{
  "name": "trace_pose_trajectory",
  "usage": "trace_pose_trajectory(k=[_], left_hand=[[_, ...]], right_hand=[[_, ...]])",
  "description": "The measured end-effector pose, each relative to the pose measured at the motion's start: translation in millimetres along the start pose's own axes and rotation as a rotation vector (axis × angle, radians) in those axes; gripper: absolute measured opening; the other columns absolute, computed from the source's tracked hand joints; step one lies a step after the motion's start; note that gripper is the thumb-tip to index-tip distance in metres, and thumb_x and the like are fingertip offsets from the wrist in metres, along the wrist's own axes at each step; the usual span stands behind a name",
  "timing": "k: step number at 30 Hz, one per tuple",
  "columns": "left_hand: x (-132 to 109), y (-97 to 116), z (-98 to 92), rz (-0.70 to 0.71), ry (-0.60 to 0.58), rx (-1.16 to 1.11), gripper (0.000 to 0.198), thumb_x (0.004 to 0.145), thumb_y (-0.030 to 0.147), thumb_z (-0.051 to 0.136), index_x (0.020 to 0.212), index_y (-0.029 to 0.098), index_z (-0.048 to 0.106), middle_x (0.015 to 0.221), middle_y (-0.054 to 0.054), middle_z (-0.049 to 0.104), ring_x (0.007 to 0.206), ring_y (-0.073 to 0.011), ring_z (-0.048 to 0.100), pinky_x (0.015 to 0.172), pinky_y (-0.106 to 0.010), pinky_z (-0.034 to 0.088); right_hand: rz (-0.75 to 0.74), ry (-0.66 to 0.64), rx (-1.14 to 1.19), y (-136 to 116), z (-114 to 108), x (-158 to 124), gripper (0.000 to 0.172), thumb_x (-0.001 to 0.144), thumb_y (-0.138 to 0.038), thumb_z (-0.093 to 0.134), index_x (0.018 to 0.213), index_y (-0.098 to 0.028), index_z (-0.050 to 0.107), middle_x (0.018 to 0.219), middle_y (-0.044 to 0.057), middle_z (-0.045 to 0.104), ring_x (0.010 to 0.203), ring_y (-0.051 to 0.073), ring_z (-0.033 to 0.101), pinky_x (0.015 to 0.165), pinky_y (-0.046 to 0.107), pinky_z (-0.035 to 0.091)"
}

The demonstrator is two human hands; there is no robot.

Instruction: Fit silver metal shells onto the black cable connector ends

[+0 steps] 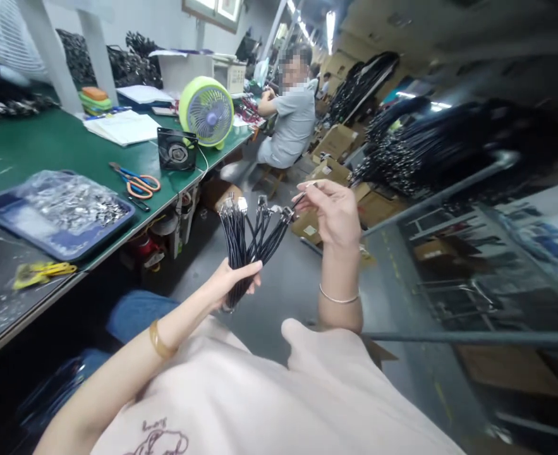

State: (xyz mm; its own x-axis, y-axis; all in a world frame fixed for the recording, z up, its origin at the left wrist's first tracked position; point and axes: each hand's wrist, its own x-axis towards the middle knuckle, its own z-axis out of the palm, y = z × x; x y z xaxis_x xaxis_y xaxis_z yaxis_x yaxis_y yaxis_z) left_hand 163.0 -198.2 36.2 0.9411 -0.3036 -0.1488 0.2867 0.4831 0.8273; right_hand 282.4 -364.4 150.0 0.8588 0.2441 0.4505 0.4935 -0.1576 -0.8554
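A bundle of black cables (237, 243) with shiny metal connector ends fans out upward in front of me. My left hand (241, 278) is wrapped round its lower part, thumb across the front. At the upper right of the bundle, my right hand (328, 207) pinches something thin and dark by the connector ends; whether it is one cable's tip or a slim tool is too small to tell. The cable ends spread into a left and a right group, with a few between them.
On the green workbench (136, 148) at left are a blue tray (60, 249) of small metal parts, orange-handled scissors (141, 183), a yellow cutter (44, 273) and a green fan (207, 114). A seated co-worker (291, 120) is ahead. Cable racks (416, 145) and cartons (335, 142) line the right.
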Motion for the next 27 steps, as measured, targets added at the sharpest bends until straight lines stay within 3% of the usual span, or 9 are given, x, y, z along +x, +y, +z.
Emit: trace_pose_trajectory(k=[6, 13, 18, 27], left_hand=[[4, -22, -0.4, 0.007, 0.038, -0.030, 0.050, 0.071, 0.057, 0.080, 0.059, 0.015, 0.057, 0.050, 0.000, 0.055, 0.044, -0.0079, 0.045, 0.047, -0.023, 0.035], [0, -25, -5.5, -0.069, 0.072, -0.078, 0.047, 0.073, 0.055, 0.080, 0.064, 0.013, 0.060, 0.056, 0.000, 0.057, 0.046, -0.0070, 0.047, 0.049, -0.023, 0.037], [-8, -28, -11.9, -0.095, 0.161, -0.151, 0.047, 0.072, 0.056, 0.082, 0.070, 0.014, 0.060, 0.064, -0.001, 0.060, 0.052, -0.0084, 0.051, 0.053, -0.023, 0.043], [-10, -33, -19.5, -0.131, 0.253, -0.182, 0.054, 0.062, 0.058, 0.088, 0.073, 0.013, 0.060, 0.065, 0.000, 0.062, 0.052, -0.0076, 0.053, 0.053, -0.021, 0.045]], right_hand=[[0.114, -0.081, -0.035, 9, -5, -9, 0.044, 0.074, -0.064, 0.076, 0.077, -0.021, 0.075, 0.067, 0.002, 0.074, 0.058, 0.016, 0.071, 0.057, 0.030, 0.062], [0.023, -0.076, -0.239, 9, -7, -13, 0.041, 0.083, -0.057, 0.071, 0.062, -0.022, 0.068, 0.057, -0.001, 0.067, 0.053, 0.012, 0.063, 0.057, 0.028, 0.056], [0.045, -0.089, -0.237, 9, 0, -20, 0.046, 0.087, -0.054, 0.066, 0.056, -0.020, 0.062, 0.053, -0.002, 0.061, 0.050, 0.010, 0.054, 0.052, 0.025, 0.047], [0.056, -0.195, -0.215, 4, 8, -24, 0.040, 0.088, -0.051, 0.066, 0.062, -0.021, 0.066, 0.057, -0.001, 0.065, 0.055, 0.012, 0.059, 0.059, 0.027, 0.051]])
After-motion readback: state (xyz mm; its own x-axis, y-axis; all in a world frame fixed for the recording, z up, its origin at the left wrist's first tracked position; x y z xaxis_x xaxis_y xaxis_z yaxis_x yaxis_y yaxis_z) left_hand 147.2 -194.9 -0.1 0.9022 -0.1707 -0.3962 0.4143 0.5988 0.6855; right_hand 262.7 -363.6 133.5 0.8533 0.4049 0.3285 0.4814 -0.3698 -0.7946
